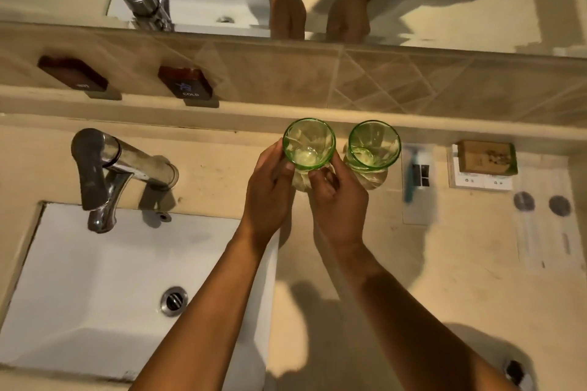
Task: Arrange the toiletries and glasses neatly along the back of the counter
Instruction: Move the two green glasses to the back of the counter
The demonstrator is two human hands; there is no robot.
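Two green-tinted glasses stand upright near the back of the beige counter (222, 174). My left hand (268, 193) and my right hand (336, 200) both wrap around the left glass (308, 142). The right glass (374, 144) stands free just beside it, close to my right hand. Further right lie a packaged razor with a teal handle (413, 180), a brown soap box (486, 157) on a white packet, and a clear packet with two dark round items (540, 209).
A chrome tap (104, 168) and white sink (111, 279) fill the left. Behind the counter runs a raised ledge (254, 111) with two dark hot and cold tags, tiled wall and mirror. A small dark object (516, 373) lies at the counter's front right.
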